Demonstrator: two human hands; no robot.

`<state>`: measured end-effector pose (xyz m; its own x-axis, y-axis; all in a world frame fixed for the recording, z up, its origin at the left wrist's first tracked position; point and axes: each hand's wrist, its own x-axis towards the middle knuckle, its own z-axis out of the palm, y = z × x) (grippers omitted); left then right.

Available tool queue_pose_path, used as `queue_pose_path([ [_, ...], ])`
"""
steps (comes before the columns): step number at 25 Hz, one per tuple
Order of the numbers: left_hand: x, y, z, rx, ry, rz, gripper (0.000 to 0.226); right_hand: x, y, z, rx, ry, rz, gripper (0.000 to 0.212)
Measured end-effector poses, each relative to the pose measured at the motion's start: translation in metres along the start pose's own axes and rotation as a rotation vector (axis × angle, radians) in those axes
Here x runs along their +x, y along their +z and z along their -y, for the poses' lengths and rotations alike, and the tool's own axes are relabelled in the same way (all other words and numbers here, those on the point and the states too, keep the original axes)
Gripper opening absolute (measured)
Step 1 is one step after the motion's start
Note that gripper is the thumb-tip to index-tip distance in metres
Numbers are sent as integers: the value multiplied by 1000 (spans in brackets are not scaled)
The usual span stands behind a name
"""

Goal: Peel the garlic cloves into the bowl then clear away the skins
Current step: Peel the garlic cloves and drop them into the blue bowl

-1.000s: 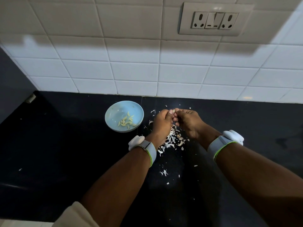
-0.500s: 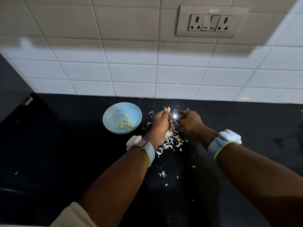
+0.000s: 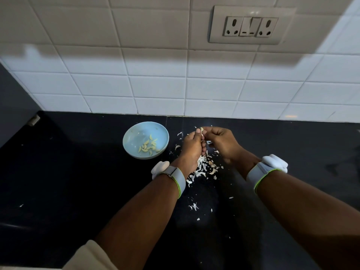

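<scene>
Over a black tabletop (image 3: 78, 191) under white tiles, pinching one garlic clove (image 3: 202, 130) between left hand (image 3: 191, 148) and right hand (image 3: 222, 144), with the bowl (image 3: 136, 131) lying at nine o'clock, nearer the left hand, skins (image 3: 203, 166) piling below.

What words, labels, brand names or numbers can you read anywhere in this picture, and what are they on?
None can be read.
Socket plate: no lettering shows, only pin holes and a switch.
Wrist bands: plain, no print visible.
Blue bowl: unmarked.
Wall tiles and black counter: no text.
</scene>
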<state>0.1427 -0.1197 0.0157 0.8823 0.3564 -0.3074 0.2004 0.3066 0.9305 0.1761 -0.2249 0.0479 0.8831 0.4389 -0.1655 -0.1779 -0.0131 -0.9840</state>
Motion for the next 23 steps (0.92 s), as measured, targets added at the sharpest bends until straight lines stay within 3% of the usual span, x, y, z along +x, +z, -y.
queue_pose_path([
  [7,3,-4,-3,175,88,-74,40,4,-3,-7,-89,-55,-137,12],
  [9,7,-5,-5,335,163,-124,42,4,0,-12,-59,-37,-156,5],
  [13,7,-4,-4,652,251,-202,43,5,1,-13,-147,-95,-184,15],
  [18,5,1,-4,376,188,-263,34,8,-8,-14,-356,-134,-206,12],
  [23,1,0,-6,6,103,-100,19,7,-12,-14,-377,-148,-157,8],
])
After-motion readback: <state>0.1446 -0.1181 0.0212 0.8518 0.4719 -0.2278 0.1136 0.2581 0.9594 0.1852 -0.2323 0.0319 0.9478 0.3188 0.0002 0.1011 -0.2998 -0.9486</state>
